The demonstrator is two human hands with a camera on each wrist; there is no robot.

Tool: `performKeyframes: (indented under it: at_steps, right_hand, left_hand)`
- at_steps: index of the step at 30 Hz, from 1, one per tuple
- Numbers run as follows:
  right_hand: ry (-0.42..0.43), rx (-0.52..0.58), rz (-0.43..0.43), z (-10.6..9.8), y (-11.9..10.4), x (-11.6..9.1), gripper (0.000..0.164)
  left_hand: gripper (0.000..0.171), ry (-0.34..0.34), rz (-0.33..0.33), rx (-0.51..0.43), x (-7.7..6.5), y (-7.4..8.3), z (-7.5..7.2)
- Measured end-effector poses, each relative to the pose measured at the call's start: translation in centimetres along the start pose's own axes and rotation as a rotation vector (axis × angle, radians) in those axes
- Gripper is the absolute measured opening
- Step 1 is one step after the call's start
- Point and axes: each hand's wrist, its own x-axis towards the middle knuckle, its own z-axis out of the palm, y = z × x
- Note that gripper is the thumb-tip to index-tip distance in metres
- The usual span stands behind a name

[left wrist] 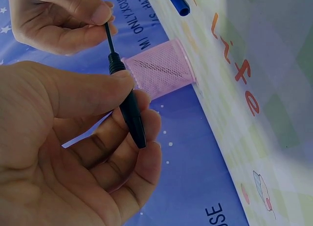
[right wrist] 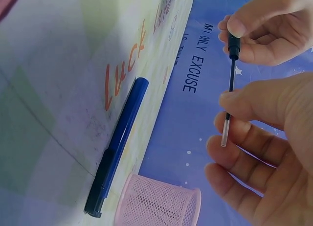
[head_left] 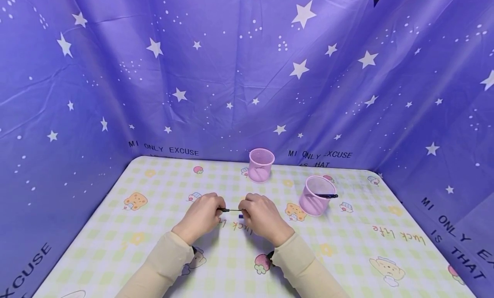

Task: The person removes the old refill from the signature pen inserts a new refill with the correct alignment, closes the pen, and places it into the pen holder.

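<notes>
In front of me my left hand (head_left: pixel 204 216) pinches the black tapered front section (left wrist: pixel 132 116) of a pen between thumb and fingers. A thin ink refill (right wrist: pixel 225 133) runs out of its threaded end, dark along most of its length and clear at the far end. My right hand (head_left: pixel 266 218) pinches that refill near the clear end, thumb against fingertips. Between the two hands a short stretch of refill shows. On the tablecloth near the right hand lies the blue pen barrel (right wrist: pixel 129 123), its open end visible in the left wrist view and a black part at its other end.
A pink mesh cup (head_left: pixel 261 171) stands toward the back of the table. Another pink mesh cup (head_left: pixel 311 203) is to the right, with a dark pen (head_left: pixel 326 196) leaning over its rim. A checked tablecloth (head_left: pixel 104 238) covers the table; a purple star-patterned curtain (head_left: pixel 239 75) surrounds it.
</notes>
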Motion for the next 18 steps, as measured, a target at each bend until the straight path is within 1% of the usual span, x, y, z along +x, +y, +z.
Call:
performKeyframes:
  at_steps: [18]
  right_hand:
    - [-0.011, -0.009, 0.016, -0.05, -0.04, -0.01, 0.012]
  left_hand:
    - [0.020, 0.010, -0.003, 0.001, -0.05, -0.19, -0.12]
